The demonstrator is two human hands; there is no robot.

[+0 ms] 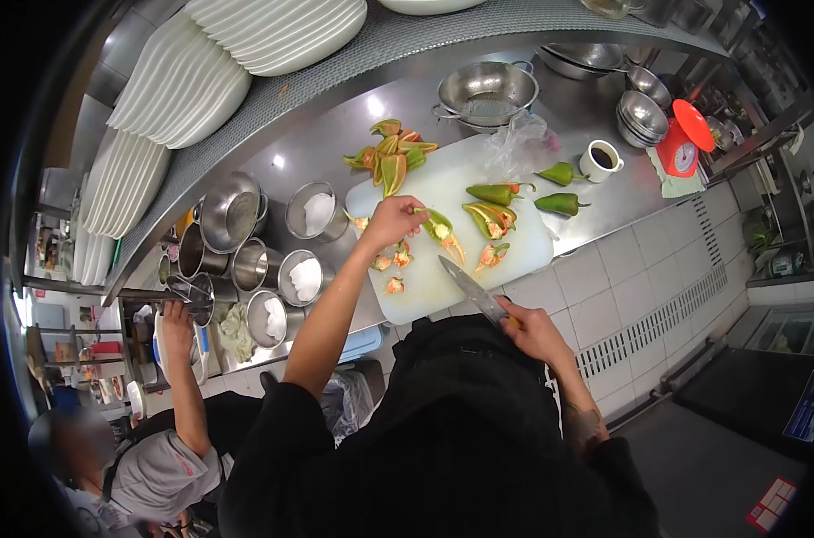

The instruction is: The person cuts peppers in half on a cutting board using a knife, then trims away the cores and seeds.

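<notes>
My right hand (530, 334) is wrapped round the handle of a kitchen knife (470, 289), whose blade points up and left over the white cutting board (407, 300). My left hand (395, 224) pinches the end of a cut green pepper (438, 226), its pale seedy inside facing up. To the right of it lie an opened pepper (489, 219) and a whole green pepper (494, 193). Pepper cores with stems (491, 256) are scattered on the board, some below my left hand. Cut pepper pieces (394, 170) are piled at its upper left corner.
Two green peppers (559, 204) lie right of the board, near a cup of dark liquid (601, 160) and a red scale (685, 134). A colander (488, 90) stands behind. Metal pots (317, 213) crowd the left, where a co-worker (169, 448) stands. Plates (187, 90) fill the shelf above.
</notes>
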